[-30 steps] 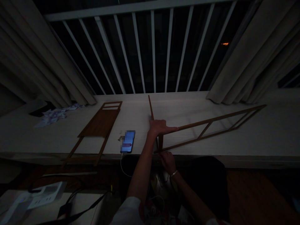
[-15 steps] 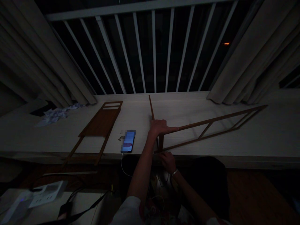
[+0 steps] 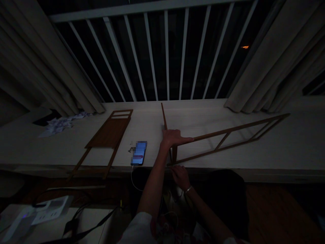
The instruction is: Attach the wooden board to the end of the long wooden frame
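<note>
Wooden ladder frame point(image 3: 228, 130) lying on the white sill point(image 3: 203, 115), under my left hand point(image 3: 174, 138).
My left fingers point(image 3: 186, 139) lie flat together against its upper rail, not wrapped around it. My right hand point(image 3: 180, 177), bangle at the wrist, sits at the sill's edge near the lower rail's end; I can't tell if it grips. Another slatted frame point(image 3: 109, 134) lies beyond the phone point(image 3: 138, 153).
</note>
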A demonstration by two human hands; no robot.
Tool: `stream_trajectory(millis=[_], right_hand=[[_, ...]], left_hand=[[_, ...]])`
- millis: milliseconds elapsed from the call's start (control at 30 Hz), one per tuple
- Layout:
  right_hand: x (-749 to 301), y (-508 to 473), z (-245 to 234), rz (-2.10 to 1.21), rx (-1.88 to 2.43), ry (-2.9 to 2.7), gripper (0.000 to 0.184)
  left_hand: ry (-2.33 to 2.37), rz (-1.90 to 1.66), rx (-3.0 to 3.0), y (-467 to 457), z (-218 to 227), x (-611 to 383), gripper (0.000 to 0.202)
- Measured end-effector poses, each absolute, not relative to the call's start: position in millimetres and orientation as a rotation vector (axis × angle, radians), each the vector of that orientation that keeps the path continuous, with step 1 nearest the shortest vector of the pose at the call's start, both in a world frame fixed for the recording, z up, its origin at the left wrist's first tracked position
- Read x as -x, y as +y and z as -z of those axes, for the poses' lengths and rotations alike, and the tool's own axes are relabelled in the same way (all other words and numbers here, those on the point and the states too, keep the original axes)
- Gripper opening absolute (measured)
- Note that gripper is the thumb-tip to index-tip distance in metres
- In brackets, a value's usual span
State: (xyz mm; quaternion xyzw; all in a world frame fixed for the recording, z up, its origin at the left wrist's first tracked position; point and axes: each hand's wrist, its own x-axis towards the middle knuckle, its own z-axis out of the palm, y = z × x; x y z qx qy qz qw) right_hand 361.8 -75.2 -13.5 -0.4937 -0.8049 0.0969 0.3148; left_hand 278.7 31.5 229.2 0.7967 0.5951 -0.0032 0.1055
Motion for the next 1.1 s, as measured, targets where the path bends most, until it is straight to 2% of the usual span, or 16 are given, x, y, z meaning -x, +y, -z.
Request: stream_trajectory(millis=[400,667,1100], right_hand=[[-355.4,-78.8,18.0,-0.351,1.375,-1.951,0.022],[-346.9,-86.6,24.7,-0.622,1.538,-1.665,0.026],[-349.1,-84.7,31.0,-0.597,1.547,-1.603,0.017]], left_hand=[[1.771,-0.003,-2.335,29.7,-231.3,-278.8,0.070],[1.747,0.002,-2.321,30.8,-230.4,-277.5,0.071],[1.759,0.020,-2.355,32.2,-228.3,-279.2,0.072]])
